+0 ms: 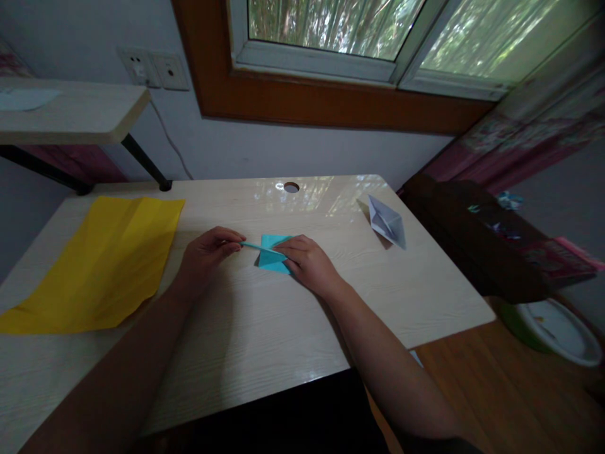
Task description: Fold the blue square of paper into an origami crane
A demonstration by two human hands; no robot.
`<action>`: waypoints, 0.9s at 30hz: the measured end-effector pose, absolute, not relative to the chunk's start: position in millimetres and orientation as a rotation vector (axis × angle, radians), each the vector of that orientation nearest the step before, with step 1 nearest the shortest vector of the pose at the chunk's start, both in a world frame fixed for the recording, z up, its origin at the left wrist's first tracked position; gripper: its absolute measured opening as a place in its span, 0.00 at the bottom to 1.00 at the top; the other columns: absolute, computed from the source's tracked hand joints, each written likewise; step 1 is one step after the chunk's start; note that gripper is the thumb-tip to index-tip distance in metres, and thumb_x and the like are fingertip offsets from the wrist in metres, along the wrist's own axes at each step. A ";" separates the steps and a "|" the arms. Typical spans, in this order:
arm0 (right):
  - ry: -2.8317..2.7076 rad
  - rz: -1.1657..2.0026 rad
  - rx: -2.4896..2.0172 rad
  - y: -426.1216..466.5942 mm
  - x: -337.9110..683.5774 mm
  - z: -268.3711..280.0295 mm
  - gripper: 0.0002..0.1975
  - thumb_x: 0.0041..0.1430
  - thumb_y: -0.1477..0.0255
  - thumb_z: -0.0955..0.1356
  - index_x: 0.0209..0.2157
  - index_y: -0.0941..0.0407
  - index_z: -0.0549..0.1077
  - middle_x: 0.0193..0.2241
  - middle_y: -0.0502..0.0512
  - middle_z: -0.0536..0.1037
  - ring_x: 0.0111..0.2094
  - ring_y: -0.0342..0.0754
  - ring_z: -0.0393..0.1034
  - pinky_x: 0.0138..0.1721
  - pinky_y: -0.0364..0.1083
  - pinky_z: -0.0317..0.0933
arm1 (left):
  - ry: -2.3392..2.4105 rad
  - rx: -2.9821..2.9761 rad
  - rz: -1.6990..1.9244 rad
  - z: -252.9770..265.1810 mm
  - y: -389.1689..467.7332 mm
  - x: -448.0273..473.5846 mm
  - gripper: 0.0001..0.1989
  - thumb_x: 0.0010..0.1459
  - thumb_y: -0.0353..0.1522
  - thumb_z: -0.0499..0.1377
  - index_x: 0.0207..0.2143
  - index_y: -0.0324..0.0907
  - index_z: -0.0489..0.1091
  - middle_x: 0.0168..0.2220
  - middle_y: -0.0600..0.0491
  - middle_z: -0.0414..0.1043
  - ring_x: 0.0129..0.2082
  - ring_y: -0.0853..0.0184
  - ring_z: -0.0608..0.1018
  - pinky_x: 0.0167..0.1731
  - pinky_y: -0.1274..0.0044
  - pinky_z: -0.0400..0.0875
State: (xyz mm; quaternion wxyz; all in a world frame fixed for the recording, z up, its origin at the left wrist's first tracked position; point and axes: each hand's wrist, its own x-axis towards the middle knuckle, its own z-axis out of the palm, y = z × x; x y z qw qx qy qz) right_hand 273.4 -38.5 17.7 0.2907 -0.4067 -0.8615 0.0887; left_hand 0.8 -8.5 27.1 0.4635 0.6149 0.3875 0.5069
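A small turquoise sheet of folded paper [271, 260] lies on the pale desk, with a narrow folded flap standing up from it toward the left. My left hand [208, 252] pinches the end of that flap between thumb and fingertips, a little above the desk. On the paper's right side rests my right hand [307, 261], its fingers together and pressing on the folded part. The fingertips of my right hand partly cover the paper, so its right edge is hidden.
A yellow sheet [108, 265] spreads over the desk's left side. Near the right edge sits a folded white paper boat [386, 221]. A raised shelf [70, 120] stands at the back left. The desk [265, 328] has a cable hole [292, 187] by the wall.
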 end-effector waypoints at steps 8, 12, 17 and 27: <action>-2.286 0.238 -1.102 -39.0 272.9 18.7 0.14 0.67 0.73 0.68 0.52 0.52 0.79 0.49 0.56 0.82 0.50 0.54 0.74 0.54 0.56 0.67 | 1.023 1.571 1.216 28.7 -10.1 1.2 0.12 0.53 0.41 0.73 0.35 0.44 0.80 0.34 0.51 0.81 0.36 0.64 0.81 0.40 0.73 0.78; -2.269 0.222 -1.096 -40.3 272.6 21.3 0.13 0.69 0.72 0.68 0.51 0.53 0.79 0.48 0.56 0.83 0.50 0.54 0.74 0.54 0.56 0.67 | 1.053 1.555 1.249 25.8 -9.4 -0.6 0.11 0.52 0.40 0.73 0.34 0.44 0.80 0.34 0.52 0.81 0.36 0.64 0.81 0.40 0.73 0.78; -2.227 0.201 -1.123 -41.7 272.8 25.0 0.13 0.70 0.71 0.66 0.50 0.53 0.80 0.47 0.58 0.83 0.48 0.54 0.75 0.52 0.56 0.67 | 0.977 1.365 1.326 17.9 -6.6 -1.4 0.16 0.50 0.38 0.75 0.39 0.45 0.78 0.35 0.53 0.82 0.37 0.64 0.83 0.43 0.71 0.80; -2.152 0.101 -1.165 -45.3 272.7 26.4 0.13 0.71 0.68 0.66 0.50 0.53 0.80 0.46 0.58 0.83 0.45 0.53 0.75 0.48 0.54 0.68 | 0.951 1.453 1.368 18.4 -1.2 1.3 0.23 0.53 0.36 0.73 0.50 0.45 0.73 0.40 0.53 0.78 0.40 0.67 0.81 0.44 0.74 0.78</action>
